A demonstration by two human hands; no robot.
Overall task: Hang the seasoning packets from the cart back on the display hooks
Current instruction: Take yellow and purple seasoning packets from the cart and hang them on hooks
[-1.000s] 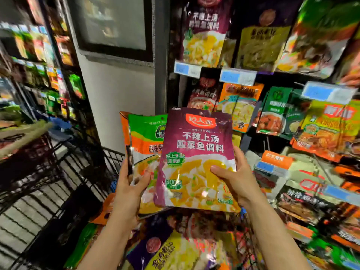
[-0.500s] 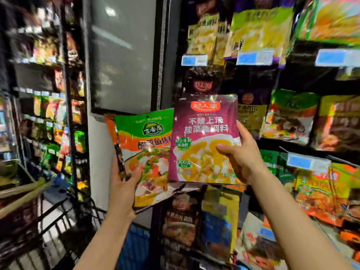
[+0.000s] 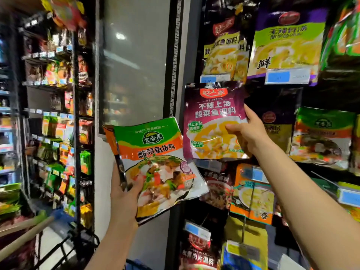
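While my left grip (image 3: 124, 193) clamps the green packet (image 3: 155, 164) in reserve, my right grip (image 3: 247, 131) pinches the purple packet (image 3: 212, 121) beside it, raised for hooking.

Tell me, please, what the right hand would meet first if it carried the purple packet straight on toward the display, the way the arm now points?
Probably the dark packets hanging just behind the purple packet, which the right hand grips by its right edge. The purple packet would touch them before the hand did. Depth is unclear in this single view.
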